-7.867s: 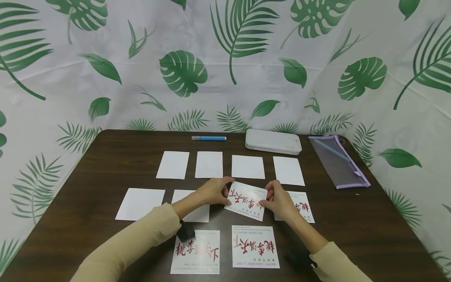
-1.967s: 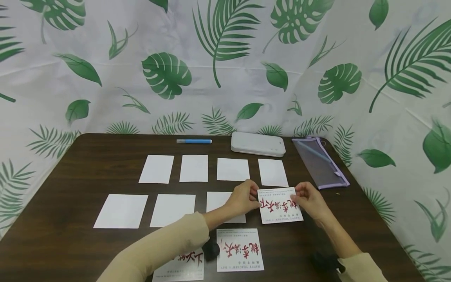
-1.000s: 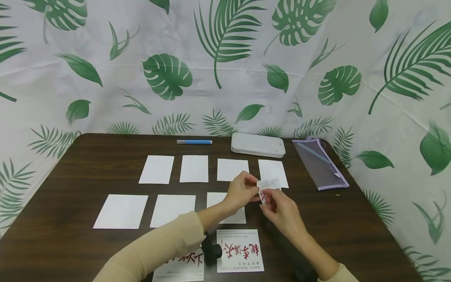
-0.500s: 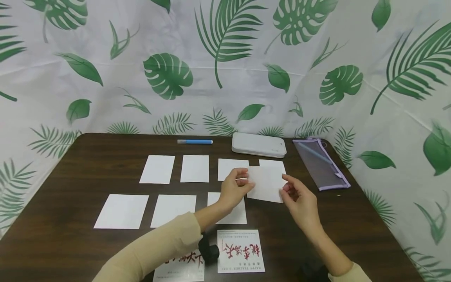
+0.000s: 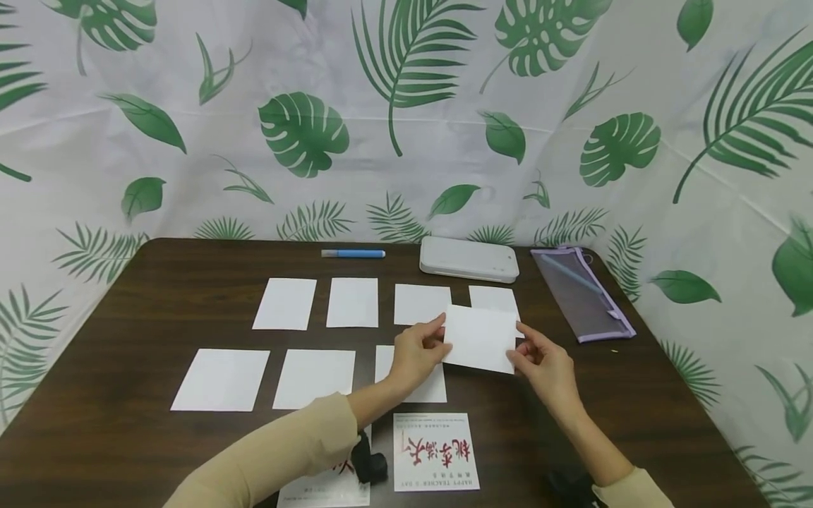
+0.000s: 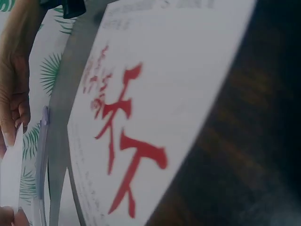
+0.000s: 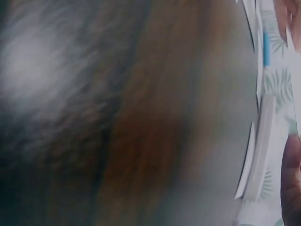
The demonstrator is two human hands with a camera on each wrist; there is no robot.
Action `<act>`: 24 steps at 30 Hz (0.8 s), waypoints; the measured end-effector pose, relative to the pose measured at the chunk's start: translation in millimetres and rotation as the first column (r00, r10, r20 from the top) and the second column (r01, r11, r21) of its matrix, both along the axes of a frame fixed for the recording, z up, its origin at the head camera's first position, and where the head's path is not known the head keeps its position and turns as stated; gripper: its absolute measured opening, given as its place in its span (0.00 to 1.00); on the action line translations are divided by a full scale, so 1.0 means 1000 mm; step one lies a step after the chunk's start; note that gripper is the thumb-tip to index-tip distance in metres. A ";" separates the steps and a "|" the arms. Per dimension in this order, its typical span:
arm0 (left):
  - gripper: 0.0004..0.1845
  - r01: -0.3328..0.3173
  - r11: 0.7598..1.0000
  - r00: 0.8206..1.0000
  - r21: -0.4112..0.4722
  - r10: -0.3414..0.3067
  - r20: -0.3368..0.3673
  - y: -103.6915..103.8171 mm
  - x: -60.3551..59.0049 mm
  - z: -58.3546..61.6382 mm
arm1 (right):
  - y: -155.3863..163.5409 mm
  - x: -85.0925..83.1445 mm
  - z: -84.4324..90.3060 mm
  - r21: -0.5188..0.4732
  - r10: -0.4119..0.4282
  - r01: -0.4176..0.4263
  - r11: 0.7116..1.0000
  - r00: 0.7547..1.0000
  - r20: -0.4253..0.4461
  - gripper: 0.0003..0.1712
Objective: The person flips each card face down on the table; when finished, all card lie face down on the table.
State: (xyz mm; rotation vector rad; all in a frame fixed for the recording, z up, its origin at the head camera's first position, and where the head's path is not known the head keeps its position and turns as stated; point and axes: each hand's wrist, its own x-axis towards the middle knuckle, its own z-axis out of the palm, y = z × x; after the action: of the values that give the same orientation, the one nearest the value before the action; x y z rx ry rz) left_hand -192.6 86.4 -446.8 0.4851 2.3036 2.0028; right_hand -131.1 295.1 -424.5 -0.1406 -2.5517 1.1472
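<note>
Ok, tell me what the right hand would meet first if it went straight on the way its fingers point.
The right hand points up-left at the blank-side card it holds; beyond it, probably the far-row white card, though depth is unclear.

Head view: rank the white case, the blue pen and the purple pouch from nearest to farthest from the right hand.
From the right hand:
1. Purple pouch, back right.
2. White case, back centre; close to the pouch's distance.
3. Blue pen, back left, clearly farthest.

R wrist view: blurred, table [image 7: 141, 117] just brown smear | head view: printed card [image 5: 324, 485] lower centre cut by bottom edge, half hidden by sleeve [image 5: 279, 451] | small print unreadable
</note>
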 end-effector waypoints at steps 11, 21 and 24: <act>0.25 0.140 0.979 0.988 -0.150 -0.147 -0.042 0.002 0.012 -0.009 | 0.019 0.008 -0.010 0.039 0.036 -0.044 0.998 0.984 0.177 0.28; 0.24 0.187 0.900 0.960 -0.394 -0.252 -0.119 0.011 0.020 -0.003 | 0.033 0.013 -0.014 0.041 0.092 -0.109 0.993 0.951 0.295 0.28; 0.14 0.144 0.851 0.948 -0.505 -0.265 -0.175 0.014 0.021 0.000 | 0.037 0.014 -0.014 0.043 0.096 -0.115 0.992 0.946 0.310 0.28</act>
State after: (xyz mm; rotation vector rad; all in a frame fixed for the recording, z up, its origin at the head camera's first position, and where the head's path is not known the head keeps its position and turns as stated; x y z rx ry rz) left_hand -171.8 100.2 -447.0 0.9202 2.6291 1.2530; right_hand -117.4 332.1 -438.2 -0.1824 -2.8974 1.1637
